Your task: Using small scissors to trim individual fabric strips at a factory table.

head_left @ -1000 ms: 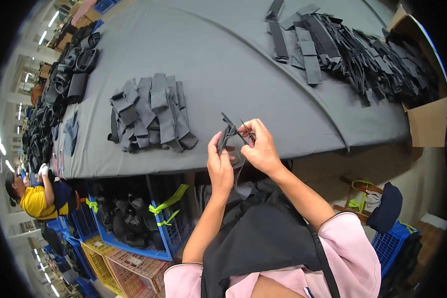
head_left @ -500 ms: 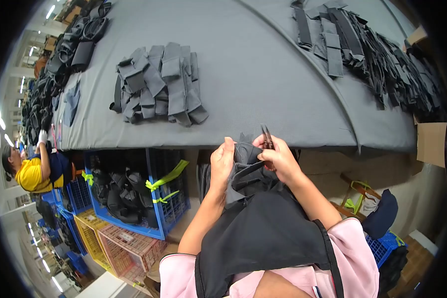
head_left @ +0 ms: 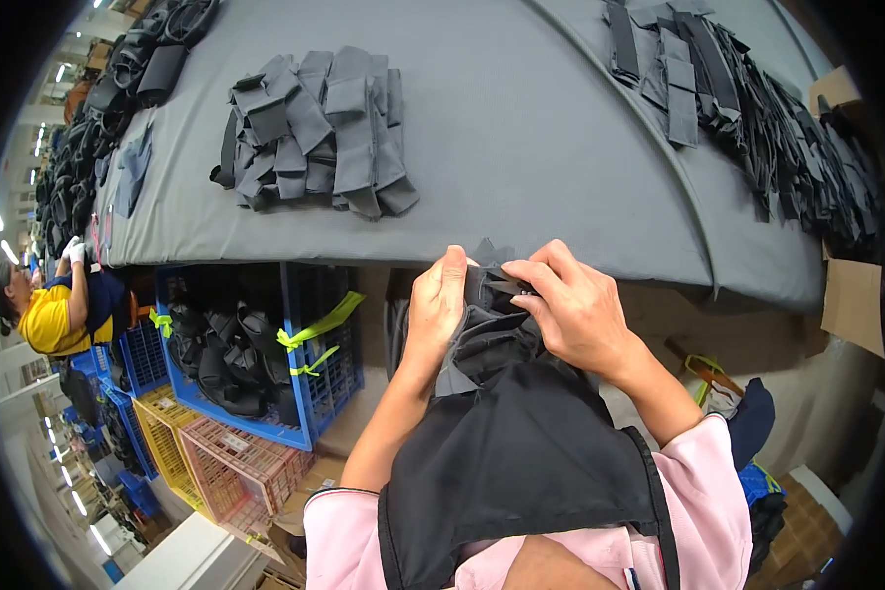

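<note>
By the tabletop's (head_left: pixel 501 147) near edge, the left hand (head_left: pixel 436 303) pinches dark fabric (head_left: pixel 497 331); the right hand's (head_left: pixel 577 313) fingers grip small snips (head_left: pixel 504 286) (blades toward the fabric).

2 forearms (head_left: pixel 393 418) reach forward, left hand (head_left: pixel 437 307) held thumb-up, right hand (head_left: pixel 575 307) curled near it.

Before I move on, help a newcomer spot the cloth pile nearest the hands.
On the large grey table, look ahead-left of the left hand. The grey pile there is squarish, unlike the long black heap leftward and strip spread rightward.
</note>
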A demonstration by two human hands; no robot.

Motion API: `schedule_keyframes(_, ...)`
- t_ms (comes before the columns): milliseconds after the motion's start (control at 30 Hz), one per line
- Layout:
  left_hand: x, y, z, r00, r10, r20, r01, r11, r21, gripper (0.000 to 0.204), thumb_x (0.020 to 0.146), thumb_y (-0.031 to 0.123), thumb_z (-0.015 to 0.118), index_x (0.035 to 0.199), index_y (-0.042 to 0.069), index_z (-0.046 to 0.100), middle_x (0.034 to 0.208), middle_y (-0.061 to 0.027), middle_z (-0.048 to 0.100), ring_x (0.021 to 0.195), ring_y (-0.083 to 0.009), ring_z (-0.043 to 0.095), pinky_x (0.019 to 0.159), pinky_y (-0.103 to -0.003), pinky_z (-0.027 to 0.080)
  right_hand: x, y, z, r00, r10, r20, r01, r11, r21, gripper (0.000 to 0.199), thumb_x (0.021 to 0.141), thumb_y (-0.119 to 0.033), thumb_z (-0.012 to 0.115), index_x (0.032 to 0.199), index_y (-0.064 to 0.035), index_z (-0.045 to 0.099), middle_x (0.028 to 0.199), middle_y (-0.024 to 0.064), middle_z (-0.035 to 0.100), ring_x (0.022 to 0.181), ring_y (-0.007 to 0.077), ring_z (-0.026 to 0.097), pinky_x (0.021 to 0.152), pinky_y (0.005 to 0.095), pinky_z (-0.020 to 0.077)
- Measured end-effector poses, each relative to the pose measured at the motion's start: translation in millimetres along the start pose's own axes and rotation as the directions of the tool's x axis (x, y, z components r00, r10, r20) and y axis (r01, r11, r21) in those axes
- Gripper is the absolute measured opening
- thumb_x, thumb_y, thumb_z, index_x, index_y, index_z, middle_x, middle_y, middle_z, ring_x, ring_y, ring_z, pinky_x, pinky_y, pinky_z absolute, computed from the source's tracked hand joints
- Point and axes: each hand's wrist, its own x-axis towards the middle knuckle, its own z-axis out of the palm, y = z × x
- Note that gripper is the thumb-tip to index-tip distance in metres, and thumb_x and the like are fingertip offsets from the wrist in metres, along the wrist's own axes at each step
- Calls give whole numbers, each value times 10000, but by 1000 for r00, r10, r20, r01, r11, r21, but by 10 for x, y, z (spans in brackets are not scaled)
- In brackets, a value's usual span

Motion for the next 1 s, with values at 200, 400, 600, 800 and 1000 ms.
schedule_keyframes(200, 27, -44, 26, 999, 36, 31, -34, 997, -68, 503, 985, 419, 397, 775, 2, 584, 635, 36, 475, 610, -52, 395, 544, -222, 344, -34, -6, 49, 998, -40, -58, 33, 993, -116, 326, 680, -12, 699, 989, -56, 603, 768, 69, 537, 594, 226, 572, 522, 315, 459)
schedule_keyframes(400, 46, -93, -24, 997, -33, 71, 38, 996, -80, 507, 980, 427, 405, 778, 1, 590, 644, 37, 489, 615, -52, 404, 550, -223, 351, -83, -36, 88, 987, 86, -134, -71, 991, 112, 285, 694, 33, 677, 966, -36, 629, 752, 76, 533, 565, 215, 541, 511, 300, 446)
schedule_keyframes(600, 54, -104, -78, 993, -54, 106, 63, 994, -85, 524, 978, 437, 404, 772, -6, 593, 648, 32, 496, 622, -54, 409, 563, -219, 357, -84, 0, 40, 989, 115, -91, -100, 984, 150, 239, 703, -15, 689, 928, -44, 613, 770, 56, 510, 565, 211, 561, 489, 320, 448)
schedule_keyframes(800, 26, -63, -84, 994, -43, 100, 50, 996, -68, 511, 979, 425, 412, 772, -7, 590, 644, 36, 488, 623, -51, 401, 563, -215, 349, -16, -39, -35, 1000, 0, 8, 0, 1000, 1, 265, 697, -43, 702, 941, -54, 598, 811, 52, 509, 562, 212, 560, 521, 317, 454)
schedule_keyframes(1000, 16, -44, -119, 987, -87, 131, 90, 996, -20, 493, 979, 411, 421, 789, -11, 593, 648, 35, 489, 627, -53, 405, 570, -219, 354, -39, -62, 18, 1000, 4, -7, -4, 999, -48, 267, 668, -7, 703, 917, -49, 617, 745, 55, 525, 584, 223, 554, 515, 319, 448)
